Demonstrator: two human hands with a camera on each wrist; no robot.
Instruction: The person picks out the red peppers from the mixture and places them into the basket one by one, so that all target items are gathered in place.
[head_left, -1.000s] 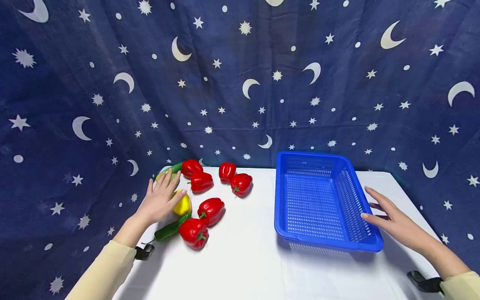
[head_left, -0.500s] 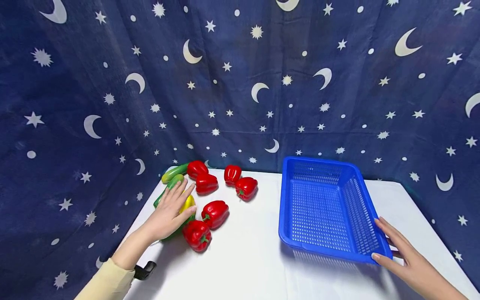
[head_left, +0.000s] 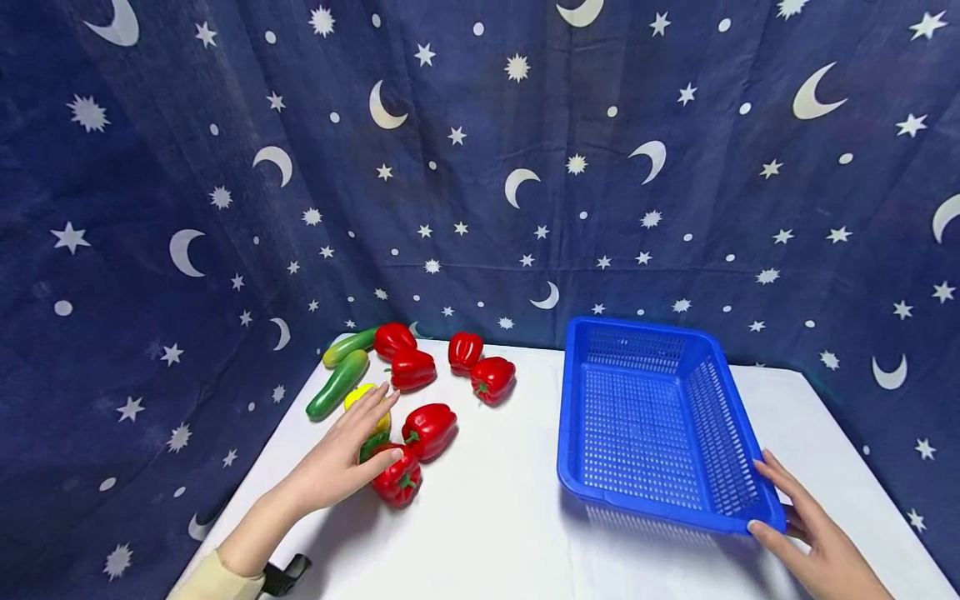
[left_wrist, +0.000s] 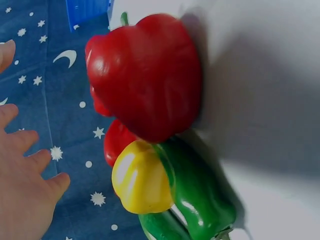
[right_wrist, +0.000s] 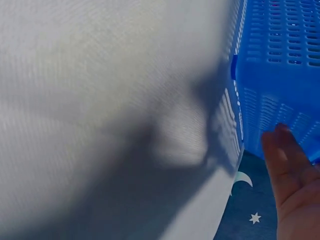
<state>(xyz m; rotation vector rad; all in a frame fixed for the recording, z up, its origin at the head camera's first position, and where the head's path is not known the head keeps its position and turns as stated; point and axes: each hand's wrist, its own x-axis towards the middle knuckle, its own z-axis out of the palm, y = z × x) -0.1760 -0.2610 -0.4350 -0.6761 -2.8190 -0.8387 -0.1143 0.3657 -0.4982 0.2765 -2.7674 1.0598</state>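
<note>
My left hand (head_left: pixel 341 462), fingers spread, hovers above a red bell pepper (head_left: pixel 400 482), a yellow bell pepper (head_left: pixel 363 395) and a long dark green vegetable (left_wrist: pixel 197 190) with a stem. The head view shows these partly hidden by the hand; the left wrist view shows the fingers apart from them. Another red bell pepper (head_left: pixel 430 430) lies just beyond the hand. At the right, my right hand (head_left: pixel 817 533) touches the near right corner of a blue plastic basket (head_left: pixel 645 518). Its thumb is at the rim, and its fairly straight fingers (right_wrist: pixel 285 150) lie along the outer side.
Farther back on the white table (head_left: pixel 517 500) lie several red bell peppers (head_left: pixel 412 369). Two green cucumber-like vegetables (head_left: pixel 339 385) are at the left edge. A dark blue curtain (head_left: pixel 480 208) with moons and stars encloses the back and sides.
My left hand has moved nearer to me, from over the yellow pepper towards the nearest red one, uncovering a green vegetable. My right hand has come to the basket's near corner. The camera view has shifted.
</note>
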